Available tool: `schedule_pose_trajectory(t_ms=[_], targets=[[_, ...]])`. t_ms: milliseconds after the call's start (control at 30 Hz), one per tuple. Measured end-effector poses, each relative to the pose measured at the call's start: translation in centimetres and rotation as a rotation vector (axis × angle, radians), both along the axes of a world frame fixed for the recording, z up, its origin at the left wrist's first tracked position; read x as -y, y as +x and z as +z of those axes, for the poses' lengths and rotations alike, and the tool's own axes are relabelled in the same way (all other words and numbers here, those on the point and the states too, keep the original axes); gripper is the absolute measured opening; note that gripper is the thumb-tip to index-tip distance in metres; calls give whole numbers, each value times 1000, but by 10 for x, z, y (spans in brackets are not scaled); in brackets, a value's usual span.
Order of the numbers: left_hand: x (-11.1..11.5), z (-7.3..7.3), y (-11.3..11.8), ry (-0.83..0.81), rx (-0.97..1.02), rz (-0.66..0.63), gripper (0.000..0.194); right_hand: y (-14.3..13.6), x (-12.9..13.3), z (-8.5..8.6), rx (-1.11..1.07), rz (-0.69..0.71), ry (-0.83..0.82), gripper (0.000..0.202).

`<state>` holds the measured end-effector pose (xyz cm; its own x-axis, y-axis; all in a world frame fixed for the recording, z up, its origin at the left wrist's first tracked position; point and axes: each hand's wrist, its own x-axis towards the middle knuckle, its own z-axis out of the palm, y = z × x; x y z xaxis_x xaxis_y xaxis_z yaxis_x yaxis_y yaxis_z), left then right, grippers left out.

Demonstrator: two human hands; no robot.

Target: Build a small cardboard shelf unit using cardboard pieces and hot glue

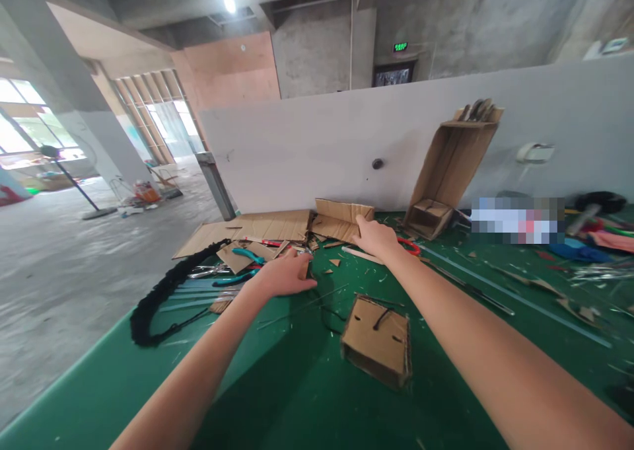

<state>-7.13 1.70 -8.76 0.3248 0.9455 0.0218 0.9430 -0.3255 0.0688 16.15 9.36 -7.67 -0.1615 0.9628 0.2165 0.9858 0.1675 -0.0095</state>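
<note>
My right hand (375, 238) reaches to the back of the green table, its fingers closed on the right end of a creased cardboard piece (333, 226). My left hand (284, 275) is over the scraps left of centre, thumb spread from the fingers; nothing held can be made out. Near it lie teal-handled pliers (247, 257) and small cardboard scraps (235, 258). Between my forearms sits a small cardboard box (377, 337) with slots and a dark cord on top. Partly hidden behind my right wrist is a red ring-shaped handle (409, 246).
A tall cardboard structure (448, 166) leans by the white partition (297, 152). Flat cardboard (272, 225) lies at the back edge. A black fuzzy band (156, 298) curves at left. Long translucent strips (520, 298) and mixed items, some pixelated, cover the right side.
</note>
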Motion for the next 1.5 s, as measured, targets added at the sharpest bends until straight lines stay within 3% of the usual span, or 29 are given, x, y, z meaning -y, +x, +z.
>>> schedule_pose_trajectory(t_ms=[67, 167, 300, 400, 467, 567, 733, 833, 967, 1133, 1233, 1333, 1400, 1500], targets=[[4, -2, 1, -21, -71, -112, 59, -2, 1, 3, 24, 1, 41, 36], [6, -4, 2, 14, -150, -162, 46, 3, 7, 15, 71, 5, 127, 36], [8, -5, 8, 53, -139, -161, 42, 19, 21, 45, 129, 17, 252, 39], [10, -8, 23, 84, -75, -277, 35, 32, 32, 71, 165, 22, 375, 39], [4, -12, 34, 59, -31, -385, 32, 39, 38, 85, 91, -50, 417, 35], [-19, -19, 48, 36, -18, -413, 30, 45, 47, 95, -219, -199, 413, 27], [-74, -29, 54, 99, 0, -325, 33, 41, 64, 84, -1134, -134, 56, 22], [-94, -31, 57, 164, 1, -240, 33, 37, 75, 75, -1460, -53, -87, 25], [-94, -29, 73, 265, 25, -197, 33, 41, 83, 74, -1546, -28, -35, 28], [-85, -28, 101, 200, 33, -361, 17, 53, 79, 69, -1681, 26, 42, 28], [-85, -29, 109, 173, 93, -373, 17, 59, 76, 63, -1666, -1, 77, 29], [-83, -29, 104, 168, 223, -341, 22, 60, 77, 59, -1570, -20, 68, 28], [-80, -26, 93, 182, 344, -286, 30, 56, 78, 55, -1532, 2, -7, 28], [-71, -13, 68, 206, 550, -141, 25, 42, 77, 43, -1521, 64, -160, 27]])
